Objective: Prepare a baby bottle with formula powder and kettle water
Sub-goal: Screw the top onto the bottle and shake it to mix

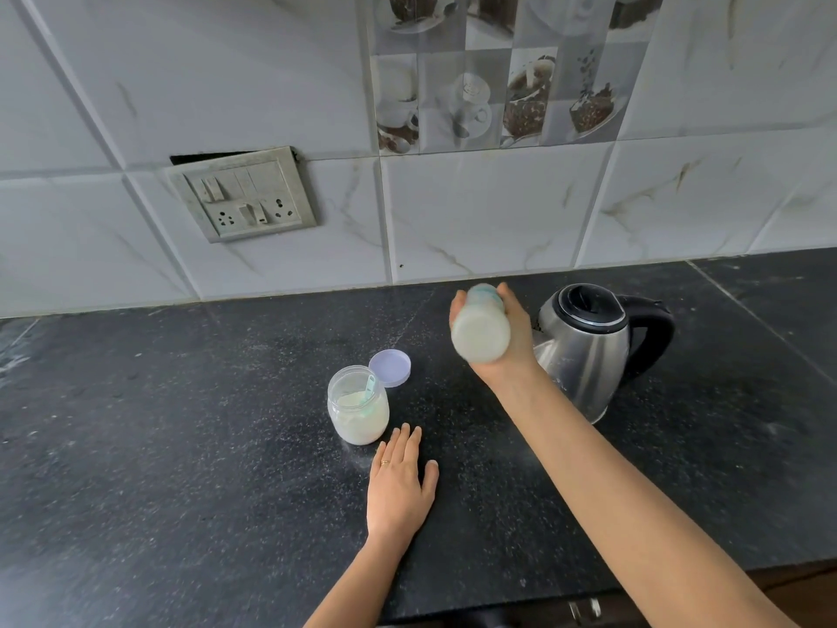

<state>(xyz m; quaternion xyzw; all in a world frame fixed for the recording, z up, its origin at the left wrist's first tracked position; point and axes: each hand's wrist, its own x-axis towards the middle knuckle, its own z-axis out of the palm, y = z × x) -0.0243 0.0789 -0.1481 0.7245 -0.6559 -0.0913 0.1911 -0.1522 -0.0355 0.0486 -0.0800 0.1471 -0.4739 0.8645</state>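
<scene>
- Counter: dark speckled stone, runs the full width under a tiled wall. Everything for the task sits on it or is held over it.
- Kettle: steel body, black lid shut, black handle pointing right. Stands right of centre, just behind the right forearm. Judged heavy if filled and possibly hot; take it by the handle only.
- Right hand: raised above the counter, fingers and thumb wrapped round the bottle's middle.
- Left hand: lies flat on the counter, palm down, fingers spread, holding nothing. Fingertips rest just in front of the jar; cannot tell if they touch it.
- Bottle: held clear of the counter, tipped so its base faces the camera and its top points toward the wall. Milky white contents. Outline blurred, so I judge it is being shaken to mix. The top is too blurred to tell whether it is capped.
- Handling of the bottle: light, stiff plastic by the look; smooth, and slippery if wet. A full wrap round the mid-body suits it; a leak is the risk if the top is loose.
- Jar: clear, open, part full of pale powder, left of the bottle. Probably fragile if glass.
- Lid: lilac disc, flat on the counter, touching the jar's far side.
- Scoop: pale green, leaning inside the jar.
</scene>
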